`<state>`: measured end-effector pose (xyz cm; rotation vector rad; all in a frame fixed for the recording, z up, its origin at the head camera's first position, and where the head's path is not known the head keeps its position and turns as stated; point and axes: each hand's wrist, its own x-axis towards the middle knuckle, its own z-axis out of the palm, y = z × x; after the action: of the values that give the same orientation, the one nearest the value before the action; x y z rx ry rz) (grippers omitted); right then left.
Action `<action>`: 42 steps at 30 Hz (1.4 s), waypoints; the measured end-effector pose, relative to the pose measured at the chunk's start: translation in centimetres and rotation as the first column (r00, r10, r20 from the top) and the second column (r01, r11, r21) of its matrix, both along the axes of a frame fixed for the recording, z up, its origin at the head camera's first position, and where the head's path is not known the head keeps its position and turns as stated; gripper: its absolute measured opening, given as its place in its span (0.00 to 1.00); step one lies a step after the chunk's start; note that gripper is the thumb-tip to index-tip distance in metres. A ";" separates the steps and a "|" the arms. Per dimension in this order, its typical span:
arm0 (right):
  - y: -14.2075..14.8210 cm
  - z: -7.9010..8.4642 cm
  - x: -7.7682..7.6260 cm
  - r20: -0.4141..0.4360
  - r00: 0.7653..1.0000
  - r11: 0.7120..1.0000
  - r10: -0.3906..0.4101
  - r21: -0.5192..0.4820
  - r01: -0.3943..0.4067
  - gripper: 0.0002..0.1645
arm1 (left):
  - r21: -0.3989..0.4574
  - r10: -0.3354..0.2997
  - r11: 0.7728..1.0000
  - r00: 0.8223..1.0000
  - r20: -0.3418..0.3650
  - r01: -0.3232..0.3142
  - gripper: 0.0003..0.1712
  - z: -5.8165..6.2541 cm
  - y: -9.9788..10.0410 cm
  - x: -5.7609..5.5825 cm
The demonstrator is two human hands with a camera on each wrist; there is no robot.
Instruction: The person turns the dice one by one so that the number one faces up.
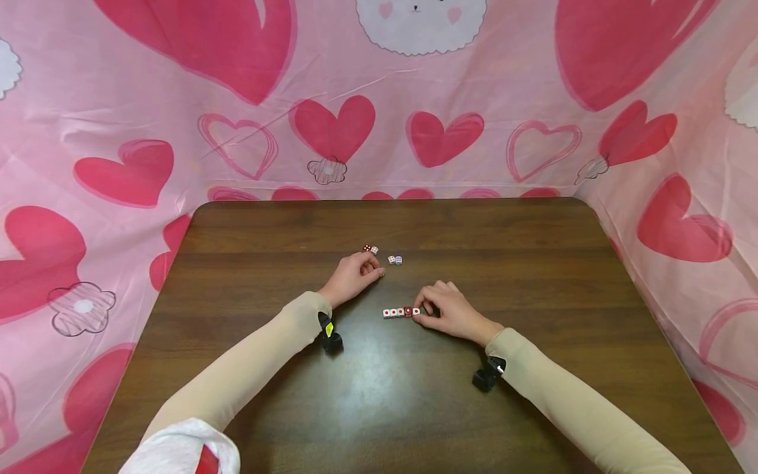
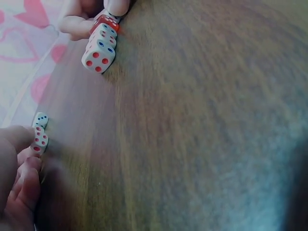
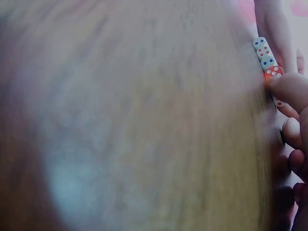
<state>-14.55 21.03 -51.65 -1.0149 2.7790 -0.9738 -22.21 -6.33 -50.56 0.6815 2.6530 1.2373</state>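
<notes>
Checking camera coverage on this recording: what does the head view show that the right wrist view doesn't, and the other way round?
Only the head view shows a separate red die, three white dice near the left hand, and the sleeves. Only the right wrist view clearly shows blue dots on two white dice in the row. Both show that row, the right hand at one end, the left hand, and the table.

Pink cloth at twelve o'clock carries red-pink hearts; the table is brown with streaky wood grain. Towards six o'clock, white dice spotted red and blue flank one red, white-spotted die. The sleeves at four and eight o'clock are beige.
</notes>
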 end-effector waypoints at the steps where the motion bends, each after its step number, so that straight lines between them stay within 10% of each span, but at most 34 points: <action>1: 0.0 0.0 0.0 0.000 1.000 1.000 0.000 0.000 0.000 0.11 | 0.000 -0.002 1.000 1.000 0.001 0.002 0.08 0.0 0.0 0.0; 42: -0.1 -0.1 0.0 -0.041 0.999 1.000 -0.001 -0.001 0.001 0.11 | 0.027 -0.037 0.999 0.999 0.026 0.037 0.10 0.2 -0.1 0.1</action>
<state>-14.56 20.91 -51.77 -1.0461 2.8119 -0.9661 -22.16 -6.46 -50.39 0.7100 2.5953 1.2654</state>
